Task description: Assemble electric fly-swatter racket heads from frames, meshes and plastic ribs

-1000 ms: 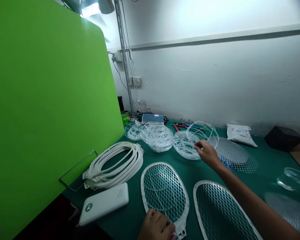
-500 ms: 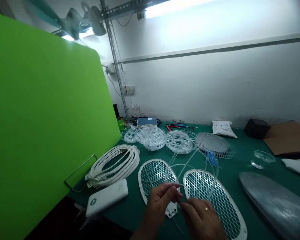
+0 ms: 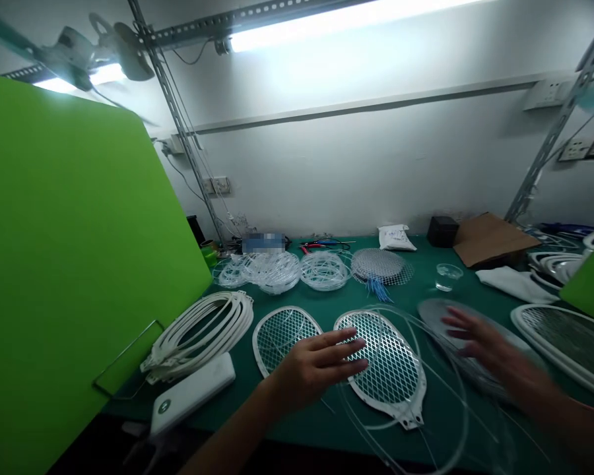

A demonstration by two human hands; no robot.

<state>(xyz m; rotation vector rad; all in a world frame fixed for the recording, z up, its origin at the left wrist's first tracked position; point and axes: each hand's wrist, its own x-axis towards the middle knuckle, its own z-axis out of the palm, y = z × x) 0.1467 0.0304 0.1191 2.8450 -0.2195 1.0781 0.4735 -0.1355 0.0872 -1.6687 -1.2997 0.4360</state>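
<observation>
My left hand (image 3: 317,366) is open, its fingers stretched over the gap between two white oval mesh frames. The left mesh frame (image 3: 258,349) is partly covered by that hand; the right mesh frame (image 3: 400,389) shows its perforated tab at the bottom. Farther right, my right hand (image 3: 490,353) is open and blurred, above a grey oval plate (image 3: 433,310). Between the hands, loose loops of a clear plastic strip (image 3: 464,422) curve over the right mesh frame and the green table. Neither hand visibly holds anything.
A white power bank (image 3: 195,392) lies beside stacked white oval rings (image 3: 202,323). Coils of clear strip (image 3: 324,272), wire mesh discs (image 3: 376,262) and a clear cup (image 3: 446,277) stand farther back. A green panel (image 3: 79,264) rises at left.
My hands were together over the mesh frames and have moved apart, the right one far to the right. Their fingers have opened, and the clear strip now lies in loose loops. The view has turned right.
</observation>
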